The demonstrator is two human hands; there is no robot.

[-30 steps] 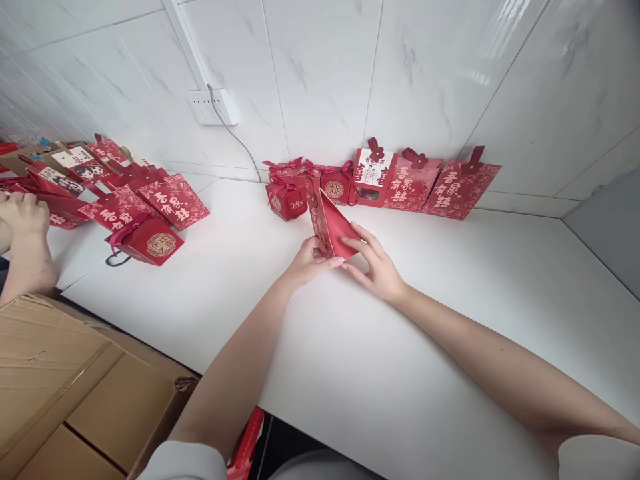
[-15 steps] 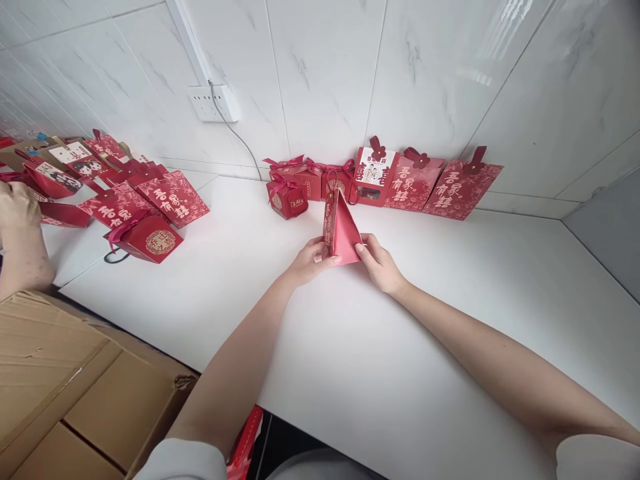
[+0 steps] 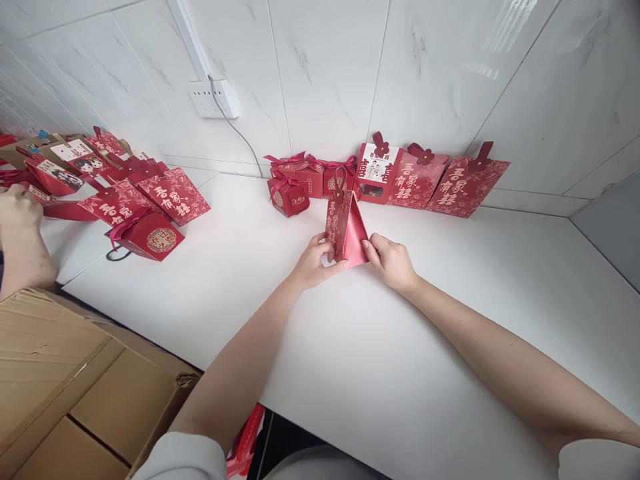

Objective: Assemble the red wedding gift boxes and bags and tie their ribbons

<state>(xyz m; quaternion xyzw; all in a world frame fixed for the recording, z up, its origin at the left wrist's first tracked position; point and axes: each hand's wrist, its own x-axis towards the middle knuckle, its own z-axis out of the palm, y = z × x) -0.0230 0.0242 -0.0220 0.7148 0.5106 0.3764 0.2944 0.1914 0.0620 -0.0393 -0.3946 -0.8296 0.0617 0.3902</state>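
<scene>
Between my two hands stands a red paper gift box (image 3: 357, 233), tapering to a peak with a ribbon loop on top. Its patterned face with gold characters is angled to the left, and its plain pinkish-red side faces me. My left hand (image 3: 319, 261) grips the lower left edge, thumb along the bottom. At the lower right edge my right hand (image 3: 393, 261) pinches the side between thumb and fingers. Just behind it, a small red box with a bow (image 3: 289, 195) and several other red boxes line the wall.
Flat red gift boxes (image 3: 463, 185) lean against the tiled wall on the right. More red boxes (image 3: 155, 235) crowd the left, near another person's hand (image 3: 23, 217). An open cardboard carton (image 3: 120, 400) stands at lower left. A socket (image 3: 214, 99) with a cable is on the wall.
The gift box has turned so more of its patterned left face shows. Both hands, still holding it, have shifted slightly to the right in view.
</scene>
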